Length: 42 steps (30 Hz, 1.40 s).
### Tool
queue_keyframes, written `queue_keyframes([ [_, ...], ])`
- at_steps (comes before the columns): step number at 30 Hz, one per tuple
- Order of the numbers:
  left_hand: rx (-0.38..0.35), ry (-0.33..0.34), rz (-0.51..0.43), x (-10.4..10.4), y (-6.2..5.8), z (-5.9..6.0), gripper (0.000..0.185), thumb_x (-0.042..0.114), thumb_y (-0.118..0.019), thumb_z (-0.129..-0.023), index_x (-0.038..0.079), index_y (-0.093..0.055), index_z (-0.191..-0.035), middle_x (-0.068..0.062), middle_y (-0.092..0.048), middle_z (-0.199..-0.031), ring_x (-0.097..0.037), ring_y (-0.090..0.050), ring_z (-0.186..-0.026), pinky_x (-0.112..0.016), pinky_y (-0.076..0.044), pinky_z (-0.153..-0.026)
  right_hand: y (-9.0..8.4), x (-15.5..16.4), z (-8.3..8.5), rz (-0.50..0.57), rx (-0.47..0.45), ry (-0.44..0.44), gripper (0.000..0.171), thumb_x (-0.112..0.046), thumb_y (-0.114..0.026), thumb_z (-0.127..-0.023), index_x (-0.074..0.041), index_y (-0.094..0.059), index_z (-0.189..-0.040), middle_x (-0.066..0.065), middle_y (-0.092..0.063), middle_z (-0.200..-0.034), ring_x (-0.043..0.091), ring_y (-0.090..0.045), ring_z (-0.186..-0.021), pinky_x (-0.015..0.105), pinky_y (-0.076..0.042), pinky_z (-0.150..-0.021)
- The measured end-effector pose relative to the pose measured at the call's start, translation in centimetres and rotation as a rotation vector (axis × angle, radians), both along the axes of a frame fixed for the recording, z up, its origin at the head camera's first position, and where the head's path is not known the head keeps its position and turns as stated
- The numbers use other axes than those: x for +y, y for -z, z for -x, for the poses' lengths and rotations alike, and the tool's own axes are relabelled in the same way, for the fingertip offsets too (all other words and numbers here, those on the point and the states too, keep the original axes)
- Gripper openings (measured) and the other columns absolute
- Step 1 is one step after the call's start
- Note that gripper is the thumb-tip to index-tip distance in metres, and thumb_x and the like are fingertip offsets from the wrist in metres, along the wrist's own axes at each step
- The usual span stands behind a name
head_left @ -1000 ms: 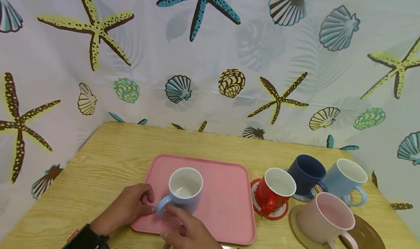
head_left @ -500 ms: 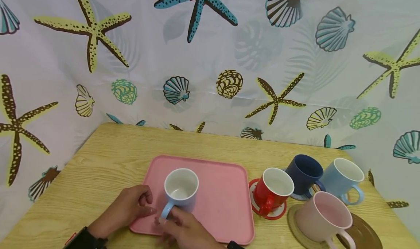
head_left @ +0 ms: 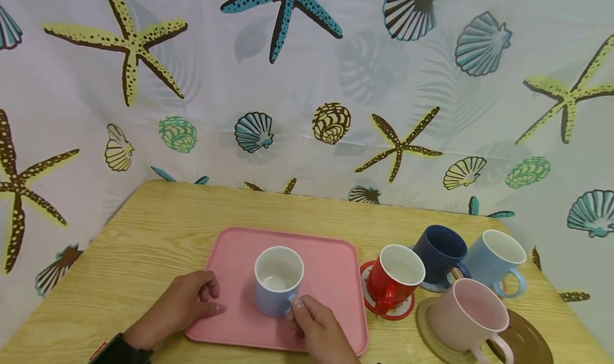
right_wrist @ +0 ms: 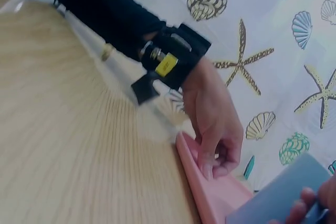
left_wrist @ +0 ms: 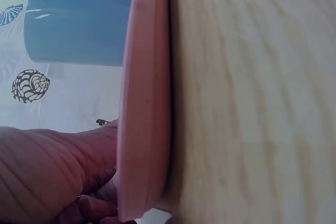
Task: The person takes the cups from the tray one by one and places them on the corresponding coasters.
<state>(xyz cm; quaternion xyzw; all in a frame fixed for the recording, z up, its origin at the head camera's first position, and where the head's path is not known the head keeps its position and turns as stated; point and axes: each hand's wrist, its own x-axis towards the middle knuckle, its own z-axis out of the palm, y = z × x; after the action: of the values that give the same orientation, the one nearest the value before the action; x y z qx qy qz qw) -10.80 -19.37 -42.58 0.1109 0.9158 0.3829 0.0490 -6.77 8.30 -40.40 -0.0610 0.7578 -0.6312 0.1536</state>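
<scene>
A light blue mug with a white inside stands upright on a pink tray. My right hand pinches the mug's handle, which points toward the lower right, between thumb and fingers. The same mug shows large in the right wrist view. My left hand rests at the tray's left side, its fingers loosely curled and nothing gripped. In the right wrist view, the left hand's thumb comes down onto the tray's surface near a corner.
Right of the tray stand a red mug on a red coaster, a navy mug, another light blue mug and a pink mug. A brown round coaster lies beside them. A patterned cloth hangs behind the wooden table.
The right hand has turned the light blue mug, so its handle has swung from lower left to lower right. The hand moved rightward with the handle. The left hand stayed at the tray's left side.
</scene>
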Motion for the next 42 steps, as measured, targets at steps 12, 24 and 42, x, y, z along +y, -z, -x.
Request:
queue_keyframes([
  [12,-0.033,0.014,-0.009,-0.2,0.4,-0.1,0.029,0.013,-0.086,-0.077,0.012,-0.057,-0.083,0.001,-0.048,-0.074,-0.011,-0.044,-0.065,-0.025,-0.037,-0.059,-0.6,1.3,0.9,0.091,-0.055,0.021,0.039,-0.018,-0.038,-0.109,0.014,-0.039,-0.086,0.0,-0.038,-0.07,0.016,-0.041,-0.07,0.026,-0.036,-0.062],
  [24,-0.052,0.02,-0.004,-0.3,0.0,0.0,0.029,0.014,-0.086,-0.079,0.012,-0.057,-0.083,0.001,-0.047,-0.073,-0.012,-0.043,-0.065,-0.025,-0.036,-0.059,-3.2,4.4,0.9,0.088,-0.116,0.073,0.037,-0.024,-0.036,-0.111,-0.002,-0.041,-0.081,0.003,-0.042,-0.076,0.019,-0.042,-0.078,0.029,-0.036,-0.071],
  [42,-0.025,0.048,0.001,-0.3,0.1,0.2,0.03,0.014,-0.086,-0.079,0.012,-0.057,-0.084,0.001,-0.047,-0.074,-0.01,-0.042,-0.065,-0.025,-0.036,-0.059,-5.9,9.1,0.9,0.172,-0.001,0.268,0.036,-0.022,-0.032,-0.111,-0.004,-0.035,-0.08,0.007,-0.032,-0.077,0.022,-0.037,-0.076,0.035,-0.029,-0.067],
])
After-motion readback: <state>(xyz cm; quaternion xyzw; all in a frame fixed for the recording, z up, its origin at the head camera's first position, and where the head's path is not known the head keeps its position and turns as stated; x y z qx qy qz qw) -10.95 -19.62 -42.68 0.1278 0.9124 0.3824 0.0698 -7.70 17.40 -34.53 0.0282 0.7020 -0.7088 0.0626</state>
